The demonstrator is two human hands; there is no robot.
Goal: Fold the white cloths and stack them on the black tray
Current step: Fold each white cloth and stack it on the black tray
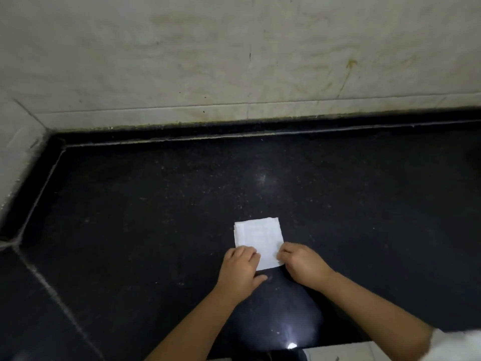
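Head view: mid-fold, probably. Left hand (240, 267) and right hand (302, 264) pinched near corners of white cloth (259, 237), flat on black counter (130, 217). Next: fold over, press. No tray visible.

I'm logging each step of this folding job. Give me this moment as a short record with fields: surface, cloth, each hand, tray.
surface: black counter, pale tiled wall behind it
cloth: one white cloth, folded to a small rectangle, flat on the counter
left hand: fingers resting on the cloth's near left corner
right hand: fingertips at the cloth's near right edge
tray: no separate tray can be told apart from the dark surface
stack: only the one cloth can be made out
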